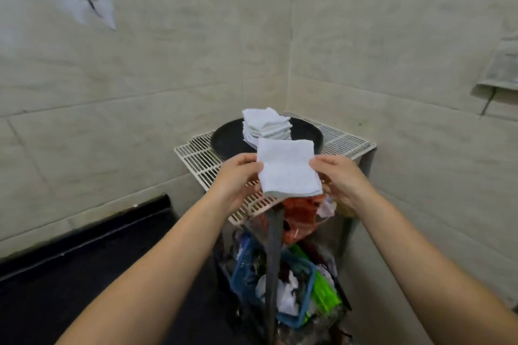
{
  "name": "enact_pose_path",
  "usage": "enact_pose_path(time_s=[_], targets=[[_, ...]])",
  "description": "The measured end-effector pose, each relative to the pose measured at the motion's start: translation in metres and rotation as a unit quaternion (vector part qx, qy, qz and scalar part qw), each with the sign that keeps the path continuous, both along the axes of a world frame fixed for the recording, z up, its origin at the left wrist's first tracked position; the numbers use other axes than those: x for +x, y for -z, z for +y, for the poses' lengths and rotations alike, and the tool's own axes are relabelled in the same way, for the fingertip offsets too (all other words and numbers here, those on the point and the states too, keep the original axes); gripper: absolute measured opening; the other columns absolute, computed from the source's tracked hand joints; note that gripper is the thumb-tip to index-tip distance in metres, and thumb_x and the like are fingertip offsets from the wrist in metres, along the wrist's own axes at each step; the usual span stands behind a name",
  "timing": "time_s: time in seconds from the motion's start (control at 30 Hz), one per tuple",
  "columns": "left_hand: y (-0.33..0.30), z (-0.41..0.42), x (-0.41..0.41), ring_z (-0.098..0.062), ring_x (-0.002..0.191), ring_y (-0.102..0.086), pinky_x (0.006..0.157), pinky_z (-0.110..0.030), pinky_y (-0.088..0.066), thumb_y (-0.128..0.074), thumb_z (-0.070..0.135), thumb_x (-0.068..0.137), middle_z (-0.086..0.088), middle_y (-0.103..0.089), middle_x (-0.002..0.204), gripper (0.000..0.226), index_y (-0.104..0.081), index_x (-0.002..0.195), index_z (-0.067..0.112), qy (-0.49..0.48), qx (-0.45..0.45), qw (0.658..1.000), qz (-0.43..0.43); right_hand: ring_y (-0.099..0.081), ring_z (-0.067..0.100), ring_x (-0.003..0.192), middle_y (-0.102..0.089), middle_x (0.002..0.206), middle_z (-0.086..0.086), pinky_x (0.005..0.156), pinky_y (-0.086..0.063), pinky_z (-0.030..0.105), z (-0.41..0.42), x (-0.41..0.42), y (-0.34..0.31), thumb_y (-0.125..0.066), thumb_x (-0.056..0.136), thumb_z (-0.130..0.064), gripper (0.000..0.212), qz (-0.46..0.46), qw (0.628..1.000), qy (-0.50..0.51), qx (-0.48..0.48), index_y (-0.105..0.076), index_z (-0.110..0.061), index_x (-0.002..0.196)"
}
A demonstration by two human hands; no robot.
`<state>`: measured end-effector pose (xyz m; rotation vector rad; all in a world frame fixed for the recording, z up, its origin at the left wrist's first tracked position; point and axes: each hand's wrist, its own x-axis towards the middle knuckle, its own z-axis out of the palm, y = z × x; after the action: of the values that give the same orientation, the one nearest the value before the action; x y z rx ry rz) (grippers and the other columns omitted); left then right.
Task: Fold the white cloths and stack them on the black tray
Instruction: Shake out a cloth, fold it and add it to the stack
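Above wire shelf (344, 143), left hand (238, 176), right hand (340, 176) — pinching folded cloth (287, 168)

From my remote seat I see two bare forearms, no sleeves, watch, rings or gloves on either, ending in the left hand (238, 176) and right hand (340, 178), short nails on the thumbs.

Held cloth (287, 166) hides the near rim of the black tray (224, 140) and the stack's (266, 124) base. Fingertips lie behind the cloth. At 6 o'clock, clutter in the blue basket (241, 274) is blurred.
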<state>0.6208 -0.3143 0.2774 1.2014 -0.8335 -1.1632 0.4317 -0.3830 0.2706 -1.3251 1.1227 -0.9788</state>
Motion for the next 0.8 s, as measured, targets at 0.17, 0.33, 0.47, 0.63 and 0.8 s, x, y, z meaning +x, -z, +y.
enact_pose_path(time_s=[0.17,0.33,0.47,0.63,0.8], targets=[[-0.031,-0.093,0.016,-0.012,0.062,-0.058,0.056,-0.026,-0.05,-0.051,-0.003,0.091,-0.005,-0.061,0.082,0.016,-0.055,0.087,0.012,-0.084,-0.014,0.996,0.003,-0.063,0.009,0.06,-0.068,0.078,0.003,0.046,-0.046,0.018,-0.124,0.038,-0.034,-0.058,0.092,-0.01,0.017,0.013,0.996,-0.059,-0.061,-0.067,-0.004,0.105],[-0.046,-0.183,0.03,-0.009,0.047,-0.057,0.049,-0.022,-0.051,-0.049,-0.006,0.091,-0.005,-0.057,0.073,0.025,-0.047,0.076,0.014,-0.161,-0.009,0.987,0.011,-0.056,0.021,0.062,-0.068,0.076,0.026,0.05,-0.037,0.022,-0.235,0.072,-0.057,-0.062,0.089,-0.01,0.02,0.053,0.989,-0.112,-0.075,-0.067,0.006,0.099],[-0.04,-0.223,0.043,-0.006,0.038,-0.053,0.041,-0.017,-0.049,-0.051,-0.008,0.089,-0.006,-0.054,0.07,0.025,-0.047,0.075,0.012,-0.225,0.025,0.974,-0.005,-0.049,-0.001,0.032,-0.056,0.038,-0.008,0.033,-0.034,0.011,-0.287,0.094,-0.054,-0.059,0.091,-0.006,0.018,0.087,0.978,-0.181,-0.058,-0.061,-0.009,0.073],[-0.013,-0.238,0.053,-0.017,0.055,-0.051,0.038,-0.017,-0.047,-0.055,-0.009,0.086,-0.011,-0.055,0.074,0.015,-0.051,0.092,0.004,-0.263,0.075,0.957,-0.095,-0.045,0.008,0.039,-0.056,0.048,-0.003,0.035,-0.028,0.015,-0.31,0.11,-0.02,-0.06,0.089,-0.008,0.018,0.146,0.958,-0.234,-0.079,-0.064,-0.013,0.072],[0.003,-0.237,0.053,-0.015,0.052,-0.053,0.038,-0.018,-0.045,-0.059,-0.005,0.085,-0.008,-0.056,0.071,0.016,-0.052,0.098,0.004,-0.267,0.096,0.947,-0.148,-0.052,0.012,0.059,-0.061,0.068,-0.001,0.049,-0.036,0.023,-0.317,0.111,-0.003,-0.06,0.087,-0.009,0.009,0.151,0.951,-0.243,-0.117,-0.069,-0.01,0.089]])
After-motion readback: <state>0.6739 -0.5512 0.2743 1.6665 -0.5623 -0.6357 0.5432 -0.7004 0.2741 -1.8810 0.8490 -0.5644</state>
